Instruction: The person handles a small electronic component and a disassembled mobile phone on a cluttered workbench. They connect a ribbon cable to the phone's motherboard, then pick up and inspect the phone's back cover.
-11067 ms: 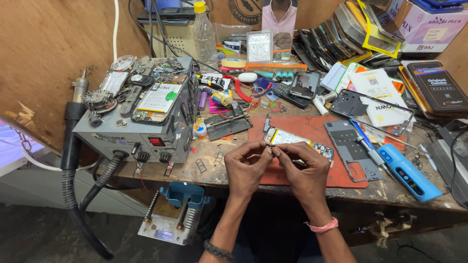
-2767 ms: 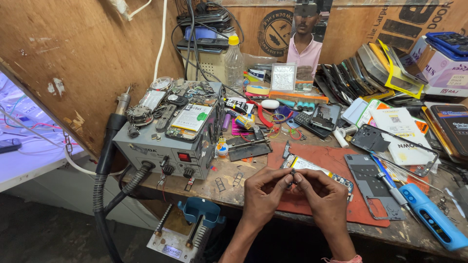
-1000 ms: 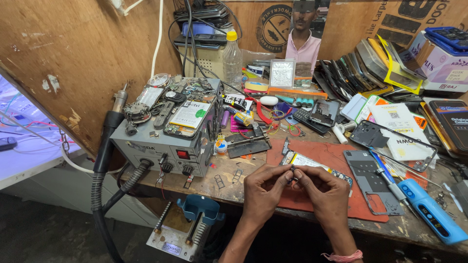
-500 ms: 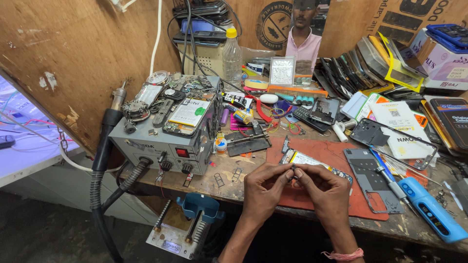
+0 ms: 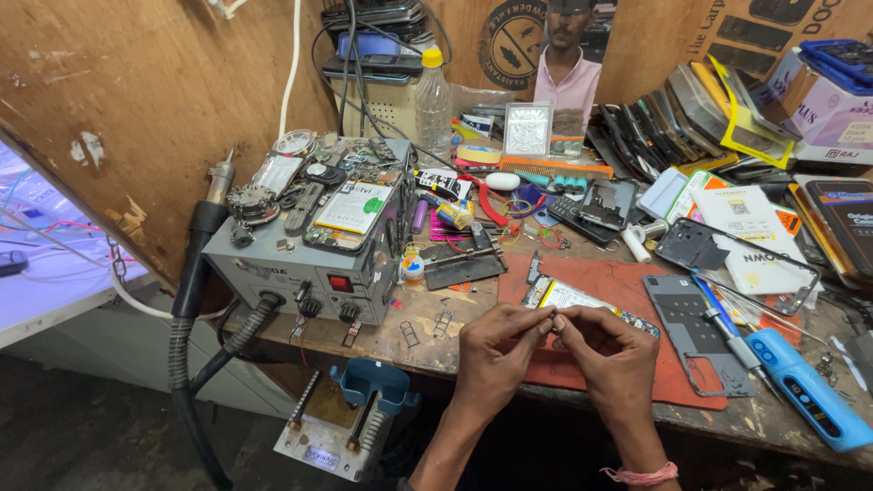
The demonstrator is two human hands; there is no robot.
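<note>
Both hands meet just above the near edge of the red work mat [image 5: 637, 364]. The left hand [image 5: 496, 350] and right hand [image 5: 611, 350] have their fingertips pinched together on a tiny part [image 5: 552, 320], too small to make out. Just beyond it on the mat lies an opened phone [image 5: 573, 298]. Left of the mat sits the grey rework station [image 5: 314, 268]; right of it, a blue electric screwdriver [image 5: 805, 386].
</note>
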